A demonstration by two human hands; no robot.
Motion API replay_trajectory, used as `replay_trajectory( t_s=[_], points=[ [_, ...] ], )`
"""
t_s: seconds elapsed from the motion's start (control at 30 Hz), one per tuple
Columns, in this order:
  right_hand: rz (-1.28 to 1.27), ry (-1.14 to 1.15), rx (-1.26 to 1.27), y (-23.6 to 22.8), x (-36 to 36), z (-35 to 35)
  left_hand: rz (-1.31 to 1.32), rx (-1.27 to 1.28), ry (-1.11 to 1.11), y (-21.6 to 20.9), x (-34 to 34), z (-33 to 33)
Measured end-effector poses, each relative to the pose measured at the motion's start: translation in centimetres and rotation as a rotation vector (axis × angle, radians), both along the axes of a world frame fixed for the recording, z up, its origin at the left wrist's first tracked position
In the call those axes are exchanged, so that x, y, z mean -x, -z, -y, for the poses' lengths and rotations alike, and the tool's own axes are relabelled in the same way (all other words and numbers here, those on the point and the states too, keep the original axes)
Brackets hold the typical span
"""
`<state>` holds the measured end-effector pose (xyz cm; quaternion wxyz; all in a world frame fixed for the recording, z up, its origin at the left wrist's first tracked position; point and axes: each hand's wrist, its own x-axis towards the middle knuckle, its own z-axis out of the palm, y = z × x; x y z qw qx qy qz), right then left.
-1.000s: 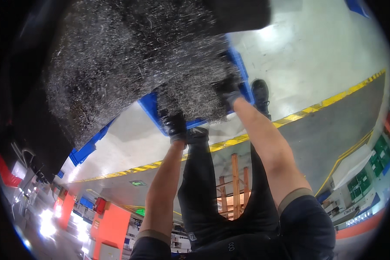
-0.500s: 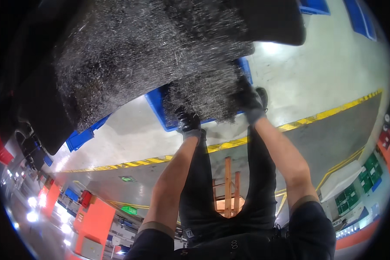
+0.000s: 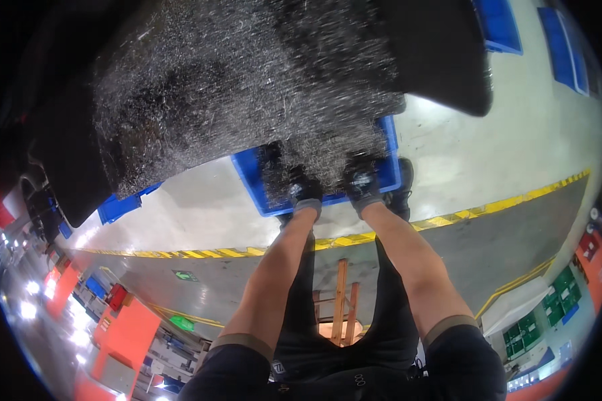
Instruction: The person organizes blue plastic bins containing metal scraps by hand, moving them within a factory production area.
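Both hands wear dark gloves with grey cuffs and reach into a blue bin (image 3: 253, 184) on the floor. A heap of small, thin, shiny pieces (image 3: 328, 144) fills it, dark and silvery, too fine to name. My left hand (image 3: 304, 188) is at the heap's near left side, just inside the near rim. Close to its right, my right hand (image 3: 361, 179) touches the heap. The fingers of both hands are dark and blurred against the pieces, so their grip is hidden. Above the bin, a wide dark surface (image 3: 441, 57) carries a large spread of similar pieces (image 3: 201, 93).
More blue bins stand at the far right (image 3: 498, 27) and at the left (image 3: 119, 208). A yellow-and-black floor stripe (image 3: 247, 252) runs behind my feet. Between my legs a wooden stool or frame (image 3: 341, 294) shows. My right shoe (image 3: 403, 187) stands beside the bin.
My right hand has moved left, from the bin's right side to near my left hand. My left hand has shifted slightly right. The heap has shrunk toward the far side, baring the bin's near rim.
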<state>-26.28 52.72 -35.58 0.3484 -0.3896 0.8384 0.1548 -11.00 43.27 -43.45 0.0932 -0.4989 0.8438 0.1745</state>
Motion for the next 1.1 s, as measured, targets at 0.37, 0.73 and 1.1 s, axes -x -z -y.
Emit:
replay_trajectory(
  t_s=[0.37, 0.73, 1.1],
  points=[
    [0.031, 0.066, 0.261, 0.0, -2.5, 1.0, 0.116, -0.093, 0.107, 2.4, -1.9, 5.1],
    [0.026, 0.075, 0.332, -3.4, -3.2, 2.8, -0.114, -0.032, 0.066, -5.8, 1.6, 8.7],
    [0.181, 0.194, 0.337, -1.5, -2.1, -0.4, -0.199, -0.122, -0.183, -8.5, 5.0, 7.9]
  ],
)
